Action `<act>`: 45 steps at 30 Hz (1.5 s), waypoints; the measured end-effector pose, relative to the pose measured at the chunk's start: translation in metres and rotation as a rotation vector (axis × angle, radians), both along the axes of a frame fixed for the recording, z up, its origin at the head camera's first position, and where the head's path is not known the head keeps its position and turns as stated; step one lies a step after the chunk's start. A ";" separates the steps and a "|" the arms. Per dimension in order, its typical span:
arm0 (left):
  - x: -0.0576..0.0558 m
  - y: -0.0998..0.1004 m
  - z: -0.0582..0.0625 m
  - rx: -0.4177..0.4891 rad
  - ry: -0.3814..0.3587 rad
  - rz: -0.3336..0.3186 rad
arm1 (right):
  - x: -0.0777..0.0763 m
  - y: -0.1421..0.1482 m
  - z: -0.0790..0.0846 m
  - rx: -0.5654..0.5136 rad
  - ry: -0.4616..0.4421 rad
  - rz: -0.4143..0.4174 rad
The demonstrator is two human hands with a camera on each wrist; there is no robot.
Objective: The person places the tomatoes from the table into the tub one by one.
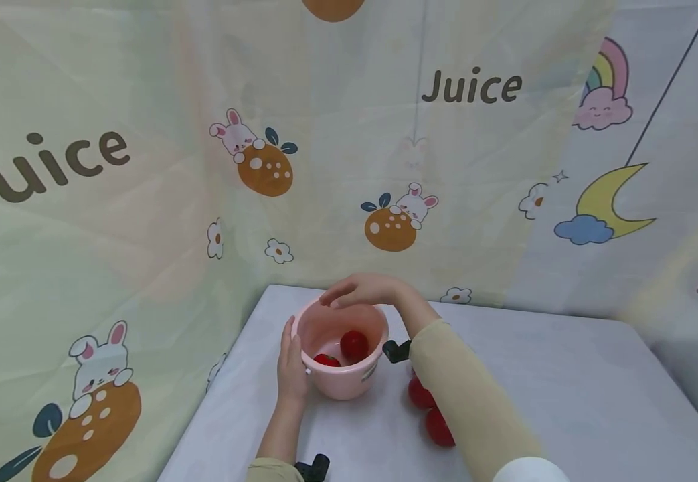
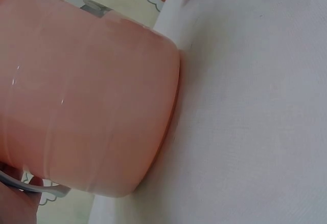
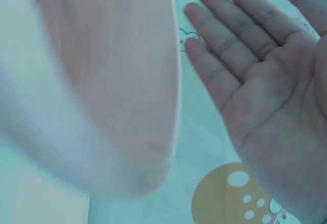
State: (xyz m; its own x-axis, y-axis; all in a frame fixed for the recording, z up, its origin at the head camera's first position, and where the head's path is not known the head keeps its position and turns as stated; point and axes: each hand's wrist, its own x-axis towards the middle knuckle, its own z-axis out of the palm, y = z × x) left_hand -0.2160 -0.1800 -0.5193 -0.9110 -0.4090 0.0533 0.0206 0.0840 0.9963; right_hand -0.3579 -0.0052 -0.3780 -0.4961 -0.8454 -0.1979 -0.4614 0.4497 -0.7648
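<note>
A pink bucket (image 1: 341, 385) stands upright on the table, holding two red tomatoes: one whole in sight (image 1: 355, 346), the other partly hidden by the near rim (image 1: 327, 360). My left hand (image 1: 292, 368) rests along the bucket's left side, its visible fingers fairly straight against the wall; a grey handle (image 2: 30, 184) shows near it in the left wrist view. Over the bucket's far rim is my right hand (image 1: 365, 289). In the right wrist view its palm (image 3: 271, 91) is bare and its fingers are extended, holding nothing, apart from the rim.
More red tomatoes (image 1: 439, 427) lie on the white table (image 1: 565, 402) right of the bucket, partly covered by the right sleeve (image 1: 469, 388). A printed cloth (image 1: 324, 134) hangs behind and at the left. Black mounts (image 1: 397, 351) sit on both wrists.
</note>
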 end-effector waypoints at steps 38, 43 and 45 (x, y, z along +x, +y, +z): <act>0.000 0.002 0.002 -0.021 0.009 -0.001 | 0.027 0.155 -0.019 -0.319 0.022 -0.337; 0.000 0.002 0.001 -0.029 0.011 0.002 | 0.034 0.174 -0.032 -0.332 0.025 -0.383; -0.001 0.001 0.000 -0.031 0.008 0.005 | 0.038 0.182 -0.040 -0.315 0.017 -0.417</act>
